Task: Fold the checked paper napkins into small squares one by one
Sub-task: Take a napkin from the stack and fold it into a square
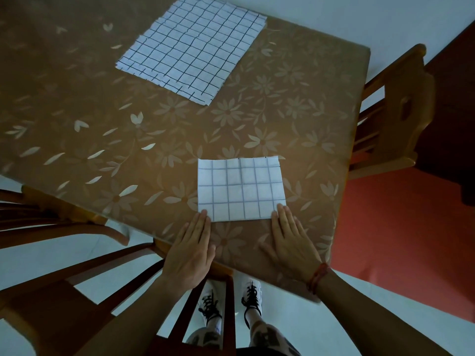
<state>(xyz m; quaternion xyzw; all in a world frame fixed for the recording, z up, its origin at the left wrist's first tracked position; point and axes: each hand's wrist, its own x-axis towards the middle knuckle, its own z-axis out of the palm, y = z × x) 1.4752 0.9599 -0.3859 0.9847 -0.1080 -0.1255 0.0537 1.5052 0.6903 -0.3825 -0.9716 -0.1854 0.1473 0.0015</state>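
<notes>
A folded checked napkin (241,189) lies flat on the table near its front edge. My left hand (191,249) lies flat with straight fingers, its fingertips touching the napkin's near left corner. My right hand (291,238) lies flat too, fingertips on the near right corner. Farther back on the table sits a stack of unfolded checked napkins (192,48), wide and slightly fanned at its edges.
The table (102,119) wears a brown floral cloth. A wooden chair (395,111) stands at the right side, another (64,227) at the front left, and a chair back (180,304) sits just below my hands. The floor is pale, with a red area at right.
</notes>
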